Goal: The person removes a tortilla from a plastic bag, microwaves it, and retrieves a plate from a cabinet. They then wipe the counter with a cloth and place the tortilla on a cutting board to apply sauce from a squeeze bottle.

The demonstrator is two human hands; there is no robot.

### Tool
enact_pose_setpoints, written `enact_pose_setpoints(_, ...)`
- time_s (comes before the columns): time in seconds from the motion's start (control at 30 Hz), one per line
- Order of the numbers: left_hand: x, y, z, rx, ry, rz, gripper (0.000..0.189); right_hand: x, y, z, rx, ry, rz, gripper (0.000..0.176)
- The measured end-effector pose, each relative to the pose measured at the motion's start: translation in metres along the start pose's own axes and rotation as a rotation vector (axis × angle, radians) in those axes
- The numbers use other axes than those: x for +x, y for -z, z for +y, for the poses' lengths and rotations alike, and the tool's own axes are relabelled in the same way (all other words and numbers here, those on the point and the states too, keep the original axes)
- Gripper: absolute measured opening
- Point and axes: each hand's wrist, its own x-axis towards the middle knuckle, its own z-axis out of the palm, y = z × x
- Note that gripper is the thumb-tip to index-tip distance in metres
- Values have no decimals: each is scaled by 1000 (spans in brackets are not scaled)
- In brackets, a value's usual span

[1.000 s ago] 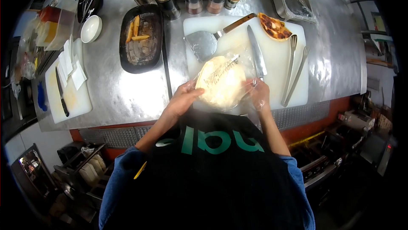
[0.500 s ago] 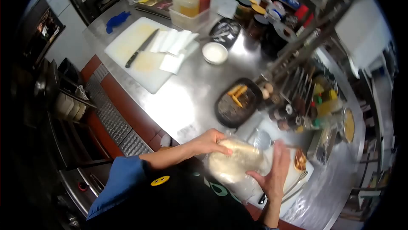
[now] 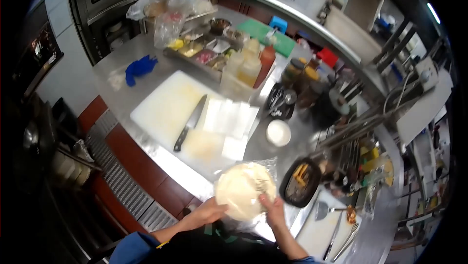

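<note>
A round, pale, flat food item in clear plastic wrap (image 3: 243,191) is held between both hands near the front of the steel counter. My left hand (image 3: 210,212) grips its lower left edge. At its lower right edge, my right hand (image 3: 274,211) is closed on it with the thumb on top. Beyond it lies a white cutting board (image 3: 161,105) with a black-handled knife (image 3: 191,121) and white paper sheets (image 3: 229,117). To the right is a black dish (image 3: 292,191) with several yellow-brown sticks.
A white bowl (image 3: 278,133), squeeze bottles in a clear bin (image 3: 236,86) and ingredient trays (image 3: 195,54) stand farther back. A blue cloth or glove (image 3: 140,70) lies at the left. A second board (image 3: 312,232) with utensils is at the lower right.
The view has turned, and the wrapped food is now near the large cutting board's front corner. My right hand, open and beside the package before, has closed on its edge.
</note>
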Motion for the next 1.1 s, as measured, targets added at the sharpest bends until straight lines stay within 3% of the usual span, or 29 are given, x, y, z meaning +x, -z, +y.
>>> enact_pose_setpoints(0.03, 11, 0, 9, -32, -33, 12, 62, 15, -2, 11, -112, 29, -23, 30)
enact_pose_setpoints(0.17, 6, 39, 70, -105, -112, 169, 61, 47, -76, -28, 235, -50, -232, 28)
enact_pose_setpoints(0.23, -3, 72, 112, -108, -103, 179, 61, 70, -101, -27, 133, -138, -386, 47)
enact_pose_setpoints(0.27, -5, 88, 132, -119, -99, 191, 61, 89, -109, -33, 127, -131, -381, 47)
enact_pose_setpoints(0.33, -14, 113, 167, -182, -157, 338, 58, 147, -130, -69, -385, -25, -860, 56)
enact_pose_setpoints(0.4, -23, 132, 213, -386, -148, 422, 55, 177, -170, -182, -683, 578, -754, 63)
enact_pose_setpoints(0.43, -23, 171, 223, -358, -192, 387, 53, 227, -178, -194, -1066, 917, -451, 64)
enact_pose_setpoints(0.5, -28, 205, 262, -312, -200, 425, 52, 270, -227, -287, -1170, 1389, -61, 58)
enact_pose_setpoints(0.53, -33, 222, 285, -305, -175, 427, 52, 277, -258, -332, -1529, 1344, 304, 57)
enact_pose_setpoints(0.6, -32, 257, 322, -280, -135, 441, 53, 371, -270, -372, -1741, 1665, 675, 58)
enact_pose_setpoints(0.67, -34, 281, 349, -279, -105, 462, 54, 408, -288, -407, -1801, 1416, 700, 60)
enact_pose_setpoints(0.77, -36, 307, 396, -215, -121, 450, 56, 438, -306, -432, -1806, 1222, 744, 67)
enact_pose_setpoints(1.0, -11, 334, 447, -200, -32, 388, 58, 443, -324, -441, -1956, 1031, 819, 79)
enact_pose_setpoints(1.03, -7, 332, 450, -164, -21, 364, 57, 445, -327, -436, -1921, 1107, 836, 80)
enact_pose_setpoints(1.07, 0, 329, 455, -126, -16, 337, 57, 430, -338, -429, -1813, 1178, 777, 81)
enact_pose_setpoints(1.1, 5, 322, 459, -81, -35, 332, 54, 374, -370, -431, -1604, 963, 527, 81)
